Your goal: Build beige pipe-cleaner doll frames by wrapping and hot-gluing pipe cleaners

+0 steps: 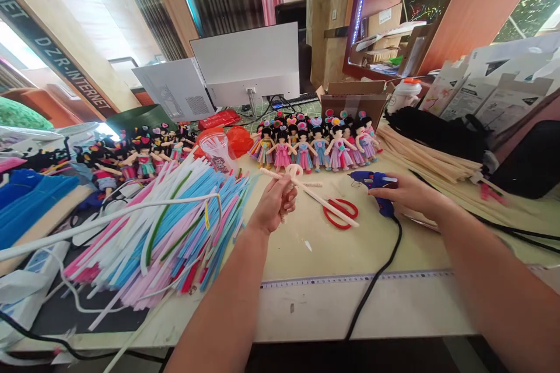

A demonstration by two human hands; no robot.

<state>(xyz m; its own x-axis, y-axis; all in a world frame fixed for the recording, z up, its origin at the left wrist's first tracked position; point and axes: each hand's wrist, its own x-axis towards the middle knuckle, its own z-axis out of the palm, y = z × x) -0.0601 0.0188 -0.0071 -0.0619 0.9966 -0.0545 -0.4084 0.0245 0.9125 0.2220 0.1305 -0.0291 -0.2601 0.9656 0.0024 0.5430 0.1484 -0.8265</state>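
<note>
My left hand [279, 201] is closed on a cream pipe-cleaner piece [294, 171], with a ring at its top and straight stems sticking out sideways. One long stem slants down to the right, over the red-handled scissors [352, 208] on the table. To the right, my right hand [405, 193] touches a blue hot glue gun [371, 179], its nozzle pointing left toward the left hand. My right fingers lie along the gun's back and handle, and the thumb side is partly hidden. The gun's black cord [391, 256] runs down over the table's front edge.
Several pipe-cleaner dolls [317, 143] stand behind the hands. A large pile of coloured pipe cleaners [175, 227] lies at left, crossed by a white cable. Beige and black bundles [437, 151] lie at right. A measuring tape [350, 281] lines the front edge. A monitor [251, 64] stands behind.
</note>
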